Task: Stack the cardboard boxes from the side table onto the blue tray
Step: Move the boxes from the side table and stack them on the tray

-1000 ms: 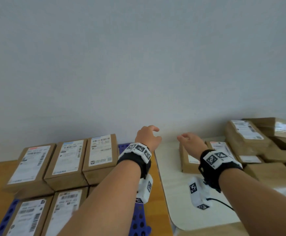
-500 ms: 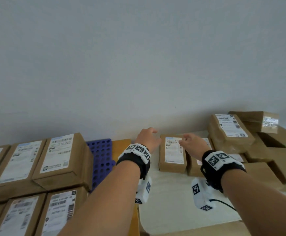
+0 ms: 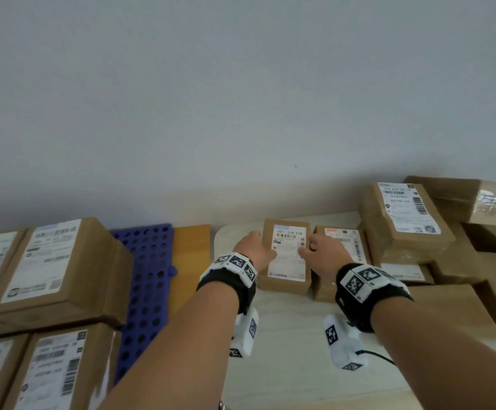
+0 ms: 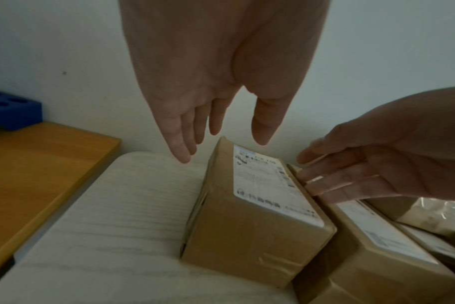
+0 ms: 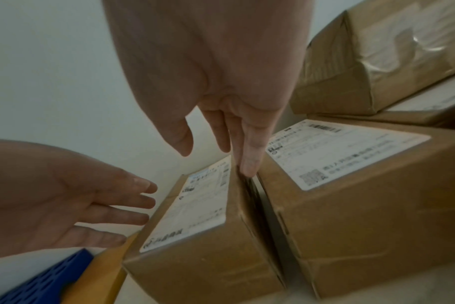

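While a second ago both hands were reaching bare, the left hand (image 3: 252,251) and right hand (image 3: 319,251), fingers spread straight, are now flanking the cardboard box (image 3: 288,255) between them on the side table (image 3: 285,335); pickup appears imminent, with the blue tray (image 3: 149,279) lying beyond the left hand.

A parcel-sorting room: labelled cardboard boxes (image 3: 400,220) piled on tables (image 3: 285,335) against a bare wall (image 3: 240,99).
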Demonstrator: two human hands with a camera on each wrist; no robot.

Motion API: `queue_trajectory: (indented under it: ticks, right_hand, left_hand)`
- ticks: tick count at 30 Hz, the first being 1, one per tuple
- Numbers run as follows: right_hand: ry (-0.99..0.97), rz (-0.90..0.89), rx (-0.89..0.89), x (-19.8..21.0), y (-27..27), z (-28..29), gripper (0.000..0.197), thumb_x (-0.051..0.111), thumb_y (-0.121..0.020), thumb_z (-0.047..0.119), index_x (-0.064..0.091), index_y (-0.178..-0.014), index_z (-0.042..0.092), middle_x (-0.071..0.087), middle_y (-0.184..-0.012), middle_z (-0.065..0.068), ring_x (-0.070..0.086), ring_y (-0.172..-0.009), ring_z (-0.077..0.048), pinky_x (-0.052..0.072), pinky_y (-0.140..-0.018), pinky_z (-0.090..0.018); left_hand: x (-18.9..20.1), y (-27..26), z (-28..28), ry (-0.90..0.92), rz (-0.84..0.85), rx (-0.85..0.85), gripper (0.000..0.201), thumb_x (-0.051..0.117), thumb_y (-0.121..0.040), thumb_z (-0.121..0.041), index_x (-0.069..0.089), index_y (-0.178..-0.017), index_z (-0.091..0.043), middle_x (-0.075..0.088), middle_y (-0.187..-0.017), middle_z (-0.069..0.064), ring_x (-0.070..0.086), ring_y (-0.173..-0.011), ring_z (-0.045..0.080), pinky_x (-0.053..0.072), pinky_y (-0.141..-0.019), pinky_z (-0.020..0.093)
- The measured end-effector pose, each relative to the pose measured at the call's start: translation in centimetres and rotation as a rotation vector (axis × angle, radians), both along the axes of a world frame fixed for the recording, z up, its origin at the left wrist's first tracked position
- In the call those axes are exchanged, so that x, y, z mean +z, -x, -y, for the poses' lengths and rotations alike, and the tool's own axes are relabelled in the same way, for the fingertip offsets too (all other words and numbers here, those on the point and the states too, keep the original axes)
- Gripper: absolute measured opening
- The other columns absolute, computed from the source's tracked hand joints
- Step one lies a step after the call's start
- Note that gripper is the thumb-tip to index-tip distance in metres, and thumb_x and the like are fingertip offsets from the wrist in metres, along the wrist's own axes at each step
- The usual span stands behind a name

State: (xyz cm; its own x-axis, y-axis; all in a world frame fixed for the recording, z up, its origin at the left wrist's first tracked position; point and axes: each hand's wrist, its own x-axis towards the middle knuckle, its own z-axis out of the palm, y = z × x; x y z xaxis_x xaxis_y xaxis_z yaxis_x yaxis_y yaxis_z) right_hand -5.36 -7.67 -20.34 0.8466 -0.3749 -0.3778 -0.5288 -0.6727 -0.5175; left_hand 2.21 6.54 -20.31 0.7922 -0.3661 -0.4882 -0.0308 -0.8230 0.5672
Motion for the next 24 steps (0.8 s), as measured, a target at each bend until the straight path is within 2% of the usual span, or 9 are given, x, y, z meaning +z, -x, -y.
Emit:
queue_trajectory:
  ticks: [3, 5, 8, 12, 17, 19, 22, 24]
  right_hand:
    - [-0.003, 0.0, 0.017, -0.4, -0.1, 0.0, 0.02, 0.05, -0.098, 0.025, 0.062, -0.105, 0.011, 0.069, -0.108, -0.005, 0.064, -0.092, -0.019, 0.054, -0.078, -0.029]
    - [-0.019, -0.001, 0.028, -0.4, -0.1, -0.2, 0.022, 0.05, -0.099, 0.024, 0.061, -0.112, 0.011, 0.069, -0.113, -0.005, 0.065, -0.094, -0.019, 0.054, -0.077, -0.027]
    - [-0.047, -0.02, 0.036, -0.5, -0.2, -0.6, 0.023, 0.051, -0.098, 0.02, 0.058, -0.117, 0.009, 0.067, -0.118, -0.007, 0.066, -0.097, -0.022, 0.057, -0.079, -0.029]
    - [-0.047, -0.052, 0.005, -1.1, -0.5, -1.0, 0.026, 0.053, -0.097, 0.023, 0.054, -0.12, 0.01, 0.068, -0.115, -0.006, 0.063, -0.087, -0.019, 0.057, -0.077, -0.028]
    - [-0.08, -0.1, -0.002, -1.1, -0.7, -1.6, 0.025, 0.051, -0.098, 0.021, 0.058, -0.118, 0.007, 0.067, -0.119, -0.009, 0.066, -0.101, -0.025, 0.056, -0.082, -0.03]
    - [-0.092, -0.133, -0.015, -1.2, -0.6, -1.9, 0.025, 0.05, -0.1, 0.021, 0.058, -0.117, 0.006, 0.066, -0.12, -0.01, 0.065, -0.103, -0.026, 0.055, -0.085, -0.031]
    - [-0.122, -0.167, -0.052, -1.4, -0.5, -2.4, 0.027, 0.049, -0.1, 0.022, 0.059, -0.118, 0.004, 0.066, -0.122, -0.012, 0.065, -0.105, -0.027, 0.055, -0.089, -0.034]
    - [-0.16, -0.177, -0.084, -1.5, -0.6, -2.8, 0.027, 0.05, -0.1, 0.023, 0.058, -0.119, 0.006, 0.066, -0.121, -0.011, 0.066, -0.104, -0.026, 0.056, -0.087, -0.033]
  left_hand:
    - [-0.9, -0.3, 0.4, 0.008, -0.049, -0.008, 0.044, 0.058, -0.095, -0.017, 0.047, -0.137, -0.008, 0.059, -0.135, 0.011, 0.06, -0.118, 0.029, 0.051, -0.097, 0.036]
    - [-1.6, -0.5, 0.6, 0.02, -0.069, -0.016, 0.036, 0.058, -0.094, -0.016, 0.055, -0.129, -0.009, 0.064, -0.129, 0.011, 0.064, -0.113, 0.029, 0.053, -0.095, 0.04]
    - [-2.4, -0.6, 0.7, 0.025, -0.094, -0.012, 0.036, 0.058, -0.093, -0.018, 0.057, -0.128, -0.011, 0.066, -0.126, 0.009, 0.066, -0.109, 0.027, 0.055, -0.093, 0.04]
    - [-3.1, -0.9, 0.3, 0.007, -0.114, -0.011, 0.033, 0.054, -0.093, -0.019, 0.062, -0.123, -0.011, 0.068, -0.12, 0.008, 0.066, -0.104, 0.028, 0.056, -0.09, 0.038]
    - [-4.0, -0.9, -0.8, -0.028, -0.2, 0.001, 0.034, 0.051, -0.097, -0.023, 0.062, -0.123, -0.004, 0.068, -0.12, 0.012, 0.065, -0.106, 0.029, 0.054, -0.092, 0.036]
    - [-4.3, -0.9, -1.1, -0.014, -0.222, 0.006, 0.034, 0.05, -0.099, -0.024, 0.062, -0.122, -0.004, 0.067, -0.114, 0.01, 0.064, -0.099, 0.027, 0.052, -0.086, 0.033]
    - [-4.4, -0.8, -1.7, 0.0, -0.239, 0.043, 0.028, 0.049, -0.099, -0.025, 0.063, -0.111, -0.005, 0.065, -0.103, 0.009, 0.061, -0.088, 0.025, 0.05, -0.078, 0.03]
    - [-4.4, -0.8, -2.3, 0.019, -0.281, 0.106, 0.03, 0.049, -0.098, -0.029, 0.062, -0.11, -0.005, 0.067, -0.107, 0.011, 0.064, -0.095, 0.027, 0.054, -0.088, 0.034]
